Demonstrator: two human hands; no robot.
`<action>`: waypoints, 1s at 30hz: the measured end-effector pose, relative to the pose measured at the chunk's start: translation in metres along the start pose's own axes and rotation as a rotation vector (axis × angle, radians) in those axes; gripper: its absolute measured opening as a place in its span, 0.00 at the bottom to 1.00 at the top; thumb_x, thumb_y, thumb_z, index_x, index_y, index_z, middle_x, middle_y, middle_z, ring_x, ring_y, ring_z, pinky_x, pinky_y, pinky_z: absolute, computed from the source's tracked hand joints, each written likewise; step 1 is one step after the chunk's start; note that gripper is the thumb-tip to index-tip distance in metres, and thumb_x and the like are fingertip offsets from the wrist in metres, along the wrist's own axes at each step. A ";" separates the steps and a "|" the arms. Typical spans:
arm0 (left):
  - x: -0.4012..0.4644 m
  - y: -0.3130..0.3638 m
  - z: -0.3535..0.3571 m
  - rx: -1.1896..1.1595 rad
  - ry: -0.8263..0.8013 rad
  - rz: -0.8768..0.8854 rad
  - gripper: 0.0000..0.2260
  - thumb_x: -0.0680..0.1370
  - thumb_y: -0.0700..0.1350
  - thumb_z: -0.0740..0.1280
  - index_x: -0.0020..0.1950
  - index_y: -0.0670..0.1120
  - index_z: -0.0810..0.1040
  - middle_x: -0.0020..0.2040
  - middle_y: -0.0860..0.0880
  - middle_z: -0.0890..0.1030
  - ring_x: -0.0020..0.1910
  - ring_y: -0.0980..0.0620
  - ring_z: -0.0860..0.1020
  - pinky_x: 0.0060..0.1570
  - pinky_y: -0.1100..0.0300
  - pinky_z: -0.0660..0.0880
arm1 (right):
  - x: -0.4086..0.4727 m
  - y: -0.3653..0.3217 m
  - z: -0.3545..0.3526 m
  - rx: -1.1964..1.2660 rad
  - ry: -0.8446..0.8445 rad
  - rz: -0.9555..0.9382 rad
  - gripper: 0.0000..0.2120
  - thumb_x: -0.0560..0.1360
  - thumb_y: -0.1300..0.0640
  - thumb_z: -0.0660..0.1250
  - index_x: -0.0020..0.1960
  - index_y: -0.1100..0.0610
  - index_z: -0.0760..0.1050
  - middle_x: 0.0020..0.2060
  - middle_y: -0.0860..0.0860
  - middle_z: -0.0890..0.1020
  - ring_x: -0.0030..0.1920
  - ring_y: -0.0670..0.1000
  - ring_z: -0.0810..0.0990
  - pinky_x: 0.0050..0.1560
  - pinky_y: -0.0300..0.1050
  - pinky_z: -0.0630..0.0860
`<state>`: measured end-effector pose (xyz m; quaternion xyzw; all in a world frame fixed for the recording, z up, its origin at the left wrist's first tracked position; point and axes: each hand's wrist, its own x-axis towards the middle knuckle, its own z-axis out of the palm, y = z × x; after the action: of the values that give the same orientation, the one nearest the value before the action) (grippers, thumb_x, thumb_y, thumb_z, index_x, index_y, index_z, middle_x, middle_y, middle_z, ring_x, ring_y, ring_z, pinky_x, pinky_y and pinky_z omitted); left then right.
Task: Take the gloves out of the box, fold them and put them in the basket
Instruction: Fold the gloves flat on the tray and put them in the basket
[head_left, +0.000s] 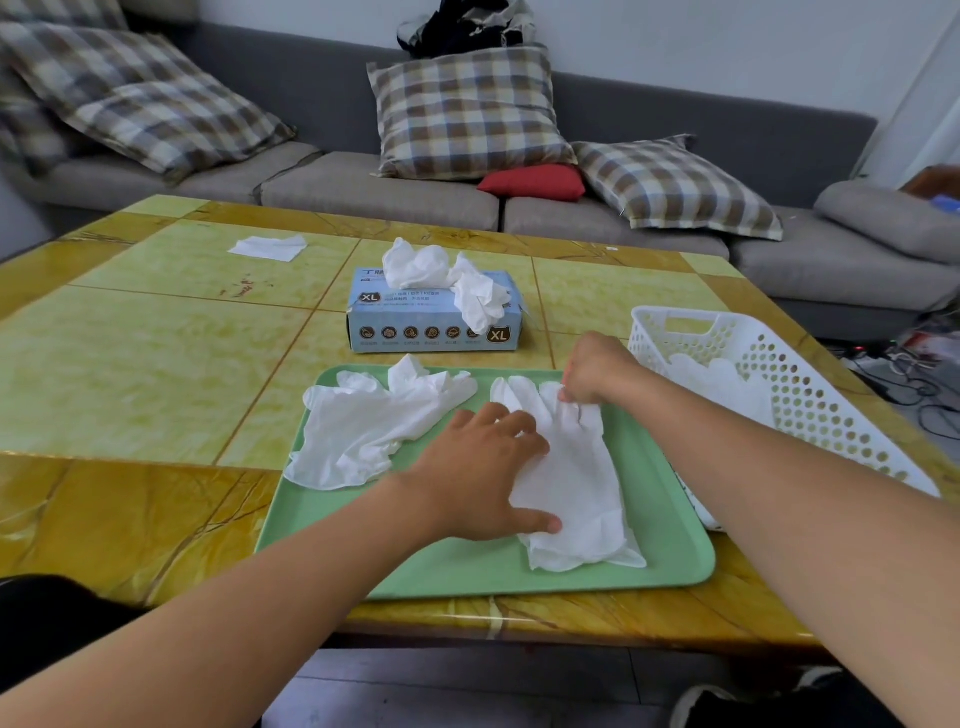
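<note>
A white glove (571, 483) lies flat on the green tray (467, 571). My left hand (478, 473) presses on its left side with straight fingers. My right hand (597, 371) pinches the glove's finger end at the far edge. Another crumpled white glove (363, 426) lies on the tray's left part. The blue glove box (431, 317) stands behind the tray, with white gloves (447, 280) spilling from its top. The white perforated basket (769, 384) stands to the right and holds folded white gloves (717, 379).
The yellow tiled table (156, 353) carries a folded white tissue (267, 247) at the far left. A grey sofa (389, 192) with plaid cushions runs behind the table. Cables lie on the floor at the right.
</note>
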<state>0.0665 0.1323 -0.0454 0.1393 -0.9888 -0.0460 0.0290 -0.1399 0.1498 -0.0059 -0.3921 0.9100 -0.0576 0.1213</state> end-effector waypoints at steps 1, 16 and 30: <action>0.000 0.000 0.005 -0.003 -0.005 0.001 0.37 0.73 0.75 0.61 0.75 0.54 0.68 0.73 0.54 0.68 0.72 0.49 0.63 0.72 0.47 0.60 | 0.000 0.001 0.000 0.059 0.027 -0.005 0.12 0.71 0.55 0.79 0.50 0.59 0.82 0.47 0.53 0.84 0.49 0.54 0.83 0.47 0.44 0.78; -0.002 0.008 0.009 0.034 -0.075 -0.051 0.40 0.72 0.78 0.53 0.74 0.51 0.66 0.69 0.52 0.68 0.68 0.47 0.68 0.72 0.43 0.60 | -0.017 0.020 -0.009 0.015 -0.059 0.055 0.14 0.74 0.55 0.77 0.52 0.62 0.78 0.51 0.57 0.81 0.41 0.58 0.85 0.39 0.49 0.83; 0.000 0.007 0.001 -0.023 0.021 -0.039 0.33 0.77 0.72 0.55 0.74 0.53 0.66 0.74 0.51 0.67 0.72 0.47 0.65 0.72 0.42 0.60 | -0.067 0.021 -0.024 0.047 0.039 -0.555 0.12 0.71 0.63 0.78 0.52 0.56 0.82 0.48 0.51 0.83 0.46 0.49 0.80 0.52 0.49 0.79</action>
<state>0.0649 0.1395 -0.0461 0.1588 -0.9849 -0.0567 0.0400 -0.1171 0.2132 0.0248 -0.6224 0.7684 -0.1172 0.0922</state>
